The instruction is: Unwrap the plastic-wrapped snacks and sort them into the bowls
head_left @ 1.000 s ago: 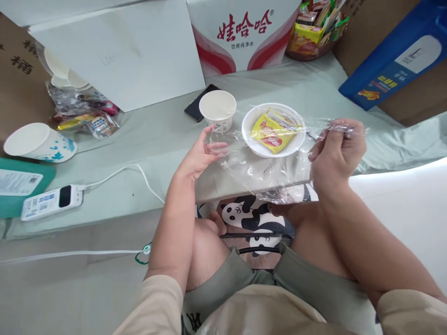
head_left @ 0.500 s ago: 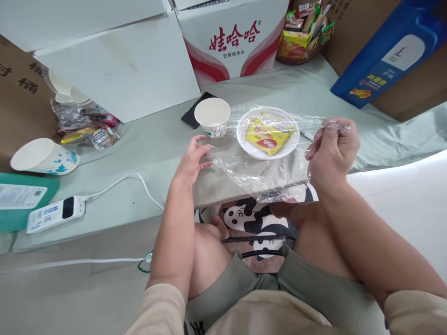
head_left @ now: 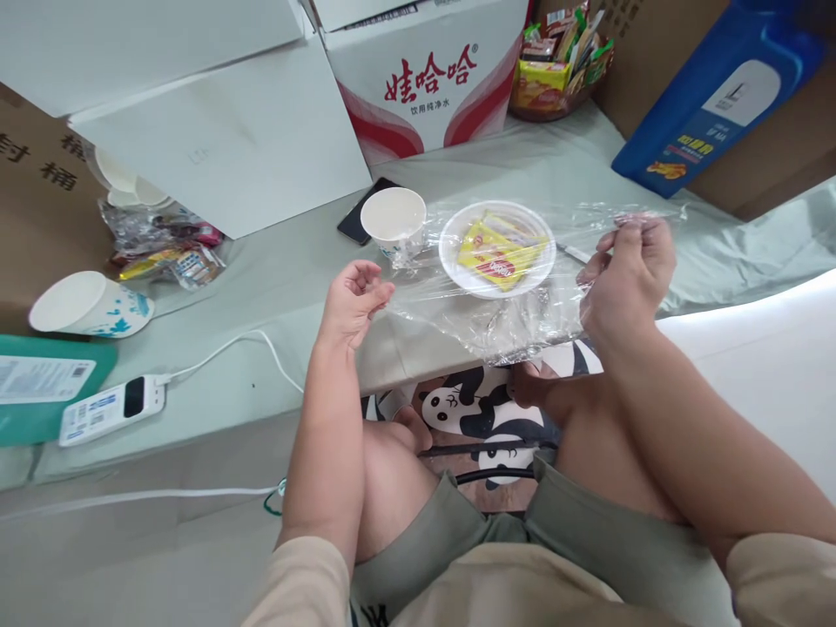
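Plastic film (head_left: 515, 322): across the white bowl (head_left: 448, 261) now, clear and creased, running from one side to the other, with crumpled slack at the front.

Left hand (head_left: 358, 300): just closed! Curled inward, thumb up against forefinger, by the look of it pinching the near-left border; near the paper cup (head_left: 393, 222) but apart from it.

Right hand (head_left: 630, 261): bunched tight around the right end, out beyond the rim; exact finger placing lost in the shine.

White bowl: on the pale green tablecloth (head_left: 248, 305), between both hands, beneath the sheet, loaded with yellow packets (head_left: 502, 261); contact between sheet and rim impossible to tell.

Paper cup: just left of the white bowl, in front of the dark phone (head_left: 356, 222), with glints of film at its lower side.

Meaning for the work: probably pull available from both ends at last, so better control over the spread; front folds likely still untamed.

Since half a second ago: from loosely parted left fingers to a pinch; front slack drawn higher, streaks over the packets straighter.

Since a full second ago: away from the cup's base on the left; same clamped hold on the right.
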### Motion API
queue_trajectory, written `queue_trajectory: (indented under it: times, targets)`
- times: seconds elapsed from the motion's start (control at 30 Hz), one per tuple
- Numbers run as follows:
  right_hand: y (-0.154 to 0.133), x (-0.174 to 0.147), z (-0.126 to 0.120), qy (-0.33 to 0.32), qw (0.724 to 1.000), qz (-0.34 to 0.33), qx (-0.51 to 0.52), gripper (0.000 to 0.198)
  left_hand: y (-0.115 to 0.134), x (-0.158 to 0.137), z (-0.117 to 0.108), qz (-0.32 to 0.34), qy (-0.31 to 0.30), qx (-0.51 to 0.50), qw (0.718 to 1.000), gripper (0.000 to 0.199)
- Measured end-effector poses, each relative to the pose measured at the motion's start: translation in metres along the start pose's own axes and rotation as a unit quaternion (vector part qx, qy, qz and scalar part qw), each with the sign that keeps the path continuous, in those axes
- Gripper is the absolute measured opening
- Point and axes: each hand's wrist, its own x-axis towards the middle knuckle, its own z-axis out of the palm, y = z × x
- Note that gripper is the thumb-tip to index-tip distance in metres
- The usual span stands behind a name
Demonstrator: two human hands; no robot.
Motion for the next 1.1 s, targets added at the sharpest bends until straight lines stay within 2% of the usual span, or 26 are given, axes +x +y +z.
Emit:
queue_trajectory:
  times: [0.17,0.23,0.3,0.37,0.43,0.5,0.53,0.6,0.67,0.73,0.83,0.97,1.1]
  targets:
    - [-0.004,-0.002,0.002,0.026,0.988,0.145,0.044,0.007,0.004,-0.001,-0.007,0.062,0.021,-0.065,0.996,0.045]
    - [-0.003,-0.003,0.001,0.013,0.984,0.166,0.059,0.011,0.007,-0.001,-0.012,0.056,0.038,-0.064,0.996,0.041]
    - [-0.001,-0.003,0.0,-0.014,0.985,0.163,0.058,0.019,0.009,0.001,-0.017,0.036,0.025,-0.064,0.997,0.047]
    - [0.002,-0.004,-0.002,-0.05,0.986,0.154,0.051,0.022,0.011,0.003,-0.021,-0.003,-0.035,-0.064,0.997,0.063]
    - [0.005,-0.004,-0.004,-0.092,0.985,0.141,0.037,0.022,0.013,0.004,-0.023,-0.053,-0.13,-0.051,0.989,0.075]
    - [0.006,-0.005,-0.005,-0.134,0.983,0.122,0.009,0.023,0.012,0.004,-0.021,-0.098,-0.199,-0.01,0.975,0.071]
    - [0.006,-0.006,-0.006,-0.152,0.982,0.112,-0.005,0.024,0.011,0.004,-0.019,-0.116,-0.211,0.021,0.97,0.064]
    - [0.005,-0.008,-0.007,-0.182,0.978,0.102,-0.023,0.024,0.008,0.004,-0.011,-0.135,-0.182,0.075,0.971,0.044]
    - [0.003,-0.011,-0.009,-0.206,0.971,0.117,-0.017,0.028,0.005,0.005,-0.004,-0.133,-0.113,0.087,0.981,0.026]
    - [0.001,-0.015,-0.012,-0.233,0.961,0.148,-0.012,0.033,0.003,0.007,0.001,-0.118,-0.042,0.062,0.99,0.017]
    - [-0.001,-0.02,-0.018,-0.298,0.936,0.175,-0.062,0.038,0.001,0.013,0.001,-0.1,0.026,0.022,0.994,0.011]
    - [-0.007,-0.024,-0.021,-0.348,0.915,0.146,-0.144,0.027,0.0,0.02,-0.002,-0.076,0.089,-0.043,0.992,0.008]
    - [-0.012,-0.027,-0.017,-0.371,0.9,0.151,-0.171,0.019,0.001,0.021,0.0,-0.076,0.104,-0.085,0.988,0.01]
